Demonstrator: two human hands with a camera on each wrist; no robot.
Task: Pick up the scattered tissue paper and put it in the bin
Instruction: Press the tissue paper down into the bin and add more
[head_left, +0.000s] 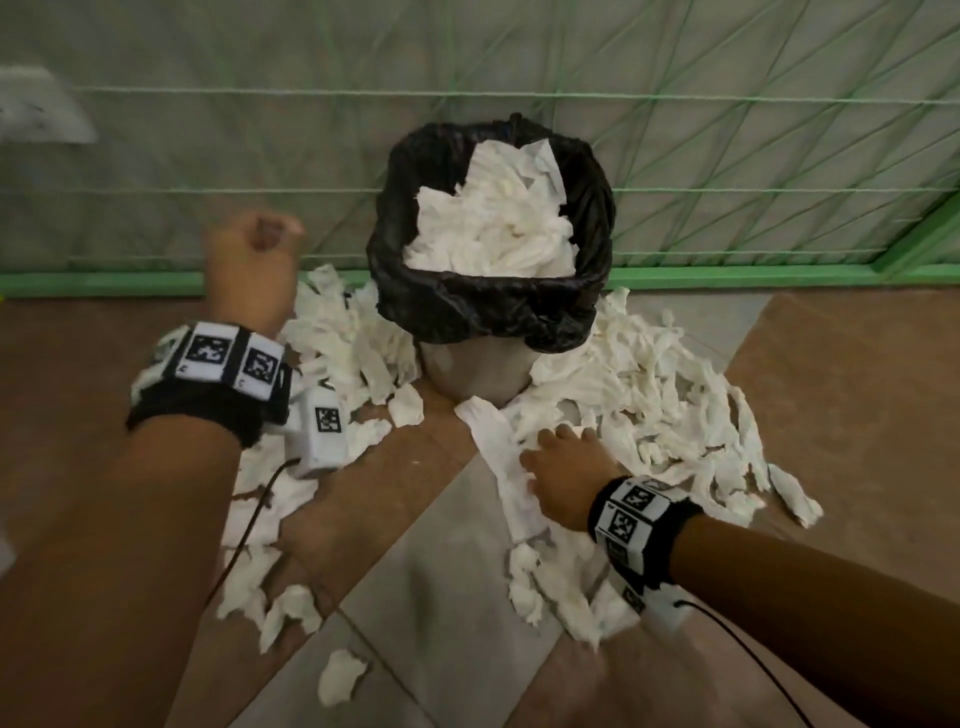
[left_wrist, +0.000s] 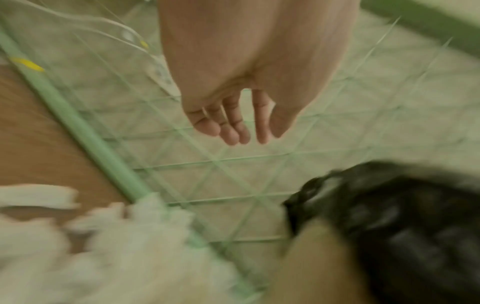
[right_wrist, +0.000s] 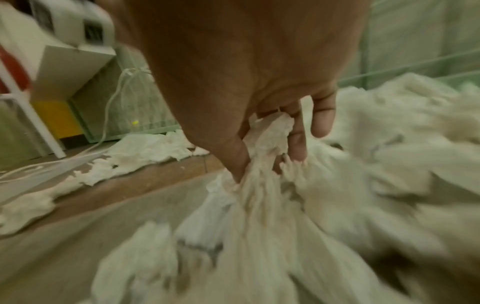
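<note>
While head view hides its fingers, right wrist view shows right hand (right_wrist: 246, 72) clutching tissue scraps (right_wrist: 262, 185); left hand (left_wrist: 241, 72) hangs slack, empty. Wristband (head_left: 636, 512): square code markers.

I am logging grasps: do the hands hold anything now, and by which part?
The right hand grips a bunch of white tissue paper at its gathered top, between fingers and thumb. The left hand holds nothing.

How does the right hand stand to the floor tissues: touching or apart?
Touching. In the right wrist view the right hand grips a bunch of floor tissues, fingers curled into it.
</note>
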